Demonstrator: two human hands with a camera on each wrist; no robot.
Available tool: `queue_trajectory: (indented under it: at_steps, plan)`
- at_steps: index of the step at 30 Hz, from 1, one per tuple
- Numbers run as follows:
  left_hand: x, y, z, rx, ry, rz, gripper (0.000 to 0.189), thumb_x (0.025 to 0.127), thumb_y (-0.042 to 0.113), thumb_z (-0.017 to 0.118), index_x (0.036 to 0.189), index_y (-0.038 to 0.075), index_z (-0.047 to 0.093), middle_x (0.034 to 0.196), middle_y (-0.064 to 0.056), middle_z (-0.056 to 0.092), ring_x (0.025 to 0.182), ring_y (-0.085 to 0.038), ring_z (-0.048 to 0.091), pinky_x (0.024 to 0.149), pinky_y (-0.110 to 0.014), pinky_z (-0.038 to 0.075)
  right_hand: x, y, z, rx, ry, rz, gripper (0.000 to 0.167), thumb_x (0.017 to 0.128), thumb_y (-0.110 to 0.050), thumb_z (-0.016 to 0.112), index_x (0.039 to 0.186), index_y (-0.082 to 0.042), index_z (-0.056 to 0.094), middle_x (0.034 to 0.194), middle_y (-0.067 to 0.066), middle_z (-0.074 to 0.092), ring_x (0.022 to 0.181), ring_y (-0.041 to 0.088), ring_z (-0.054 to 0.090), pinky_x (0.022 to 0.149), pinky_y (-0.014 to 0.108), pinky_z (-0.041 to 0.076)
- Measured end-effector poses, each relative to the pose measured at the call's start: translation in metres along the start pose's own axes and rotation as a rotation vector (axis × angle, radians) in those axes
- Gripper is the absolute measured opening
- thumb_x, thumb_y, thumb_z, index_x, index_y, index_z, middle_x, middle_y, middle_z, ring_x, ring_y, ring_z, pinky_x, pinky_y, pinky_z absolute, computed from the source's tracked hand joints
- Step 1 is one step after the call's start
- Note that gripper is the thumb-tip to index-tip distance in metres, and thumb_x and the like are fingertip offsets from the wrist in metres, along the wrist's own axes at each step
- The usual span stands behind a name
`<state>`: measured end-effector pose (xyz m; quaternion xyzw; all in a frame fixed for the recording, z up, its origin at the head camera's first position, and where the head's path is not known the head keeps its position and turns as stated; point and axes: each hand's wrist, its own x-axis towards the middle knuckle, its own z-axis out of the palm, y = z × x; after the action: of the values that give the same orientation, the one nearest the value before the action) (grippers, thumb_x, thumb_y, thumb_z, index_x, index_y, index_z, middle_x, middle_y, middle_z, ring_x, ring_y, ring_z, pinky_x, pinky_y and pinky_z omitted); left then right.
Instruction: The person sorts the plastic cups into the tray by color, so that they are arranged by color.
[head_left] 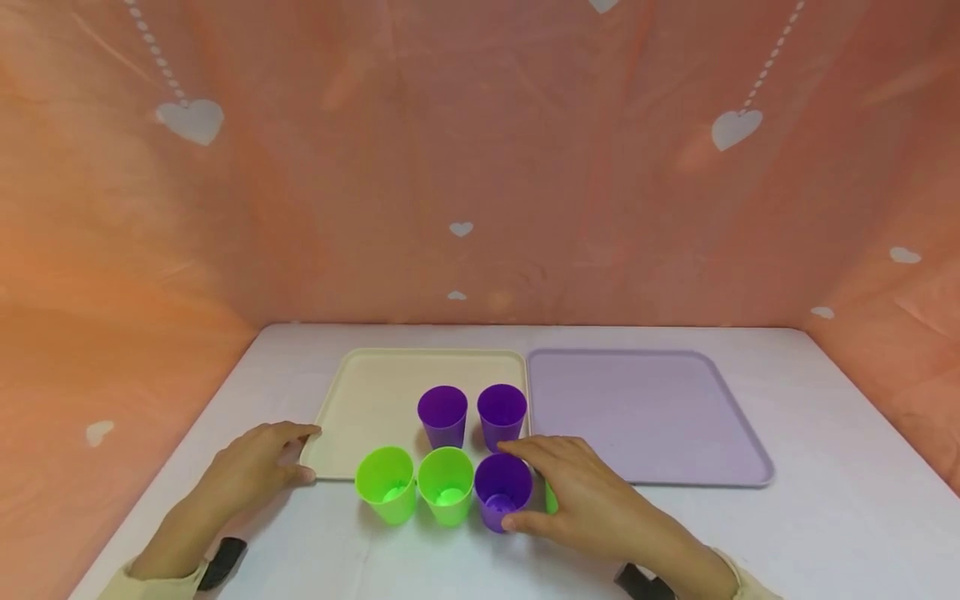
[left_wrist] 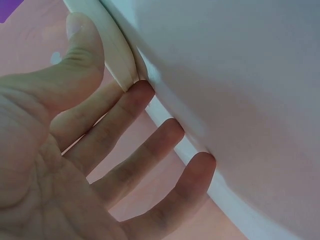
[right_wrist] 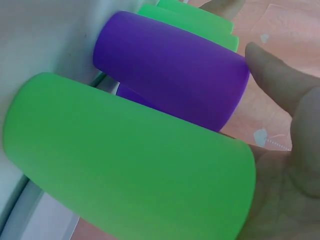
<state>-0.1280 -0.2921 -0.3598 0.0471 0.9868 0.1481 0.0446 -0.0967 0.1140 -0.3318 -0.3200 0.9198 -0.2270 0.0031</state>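
Observation:
In the head view my right hand (head_left: 581,496) grips a purple cup (head_left: 491,508) in the front row, thumb at its near side and forefinger across the far rim. The right wrist view shows the thumb tip right at this purple cup's (right_wrist: 170,65) rim. A green cup (right_wrist: 125,160) stands closer to the palm, mostly hidden under the hand from above. Two green cups (head_left: 390,500) (head_left: 447,512) stand upright to the left. My left hand (head_left: 251,462) rests with loosely extended fingers at the left edge of the cream tray (head_left: 375,375); its fingertips (left_wrist: 197,165) meet the white tabletop.
Two more purple cups (head_left: 444,425) (head_left: 501,425) stand behind the front row, over the cream tray's right part. A lilac tray (head_left: 630,400) lies right beside the cream one. Orange cloth with white hearts (head_left: 480,167) surrounds the white table (head_left: 832,500).

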Motion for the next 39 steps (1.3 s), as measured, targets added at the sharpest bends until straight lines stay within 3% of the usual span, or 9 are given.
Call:
queue_trajectory:
  at_steps: [13,28,39]
  plan:
    - [-0.0006,-0.0012,-0.0005,0.016,0.005,0.001,0.064,0.071,0.031,0.087,0.127,0.009,0.067,0.122,-0.023,0.067,0.114,-0.045,0.06,0.081,-0.064,0.051,0.0037,0.0009,0.0042,0.018,-0.018,0.02,0.072,0.082,-0.055,0.074,0.141,-0.017,0.056,0.138,0.002,0.062,0.128,0.024,0.056,0.108,0.051,0.041]
    - [-0.0002,0.002,-0.0012,0.02,0.001,-0.004,0.064,0.072,0.03,0.087,0.129,0.008,0.066,0.123,-0.022,0.067,0.115,-0.044,0.06,0.085,-0.064,0.05,0.0031,0.0042,0.0063,-0.032,0.043,-0.022,0.067,0.082,-0.059,0.072,0.135,-0.019,0.06,0.13,-0.005,0.066,0.119,0.017,0.061,0.105,0.047,0.041]
    - [0.0022,0.004,0.0001,0.028,-0.01,-0.003,0.064,0.072,0.031,0.087,0.129,0.008,0.065,0.122,-0.021,0.067,0.114,-0.043,0.061,0.084,-0.063,0.051,0.0052,0.0042,-0.0023,-0.002,0.032,-0.05,0.065,0.081,-0.053,0.076,0.133,-0.016,0.061,0.128,-0.006,0.067,0.119,0.017,0.061,0.107,0.049,0.037]
